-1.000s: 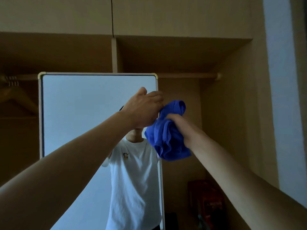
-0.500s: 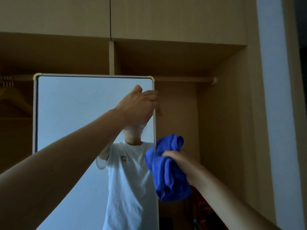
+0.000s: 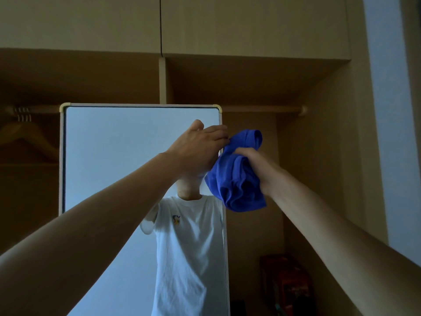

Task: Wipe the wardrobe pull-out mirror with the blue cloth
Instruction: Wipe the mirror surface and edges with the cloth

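The tall pull-out mirror [image 3: 109, 156] with a pale frame stands in front of the open wardrobe and reflects a person in a white T-shirt. My left hand [image 3: 200, 147] grips the mirror's right edge near the top, fingers curled over the frame. My right hand [image 3: 252, 165] holds the bunched blue cloth [image 3: 237, 176] against that same right edge, just below and right of my left hand. The cloth hangs down past my wrist and hides part of the frame.
The wardrobe has a hanging rail [image 3: 262, 108] across the top and wooden hangers [image 3: 22, 131] at the left. A dark red box [image 3: 287, 281] sits low inside on the right. A pale wall [image 3: 387, 110] borders the wardrobe's right side.
My right hand dropped with the cloth down the mirror's right edge, then came back up beside my left hand. My left hand kept its grip on the edge.
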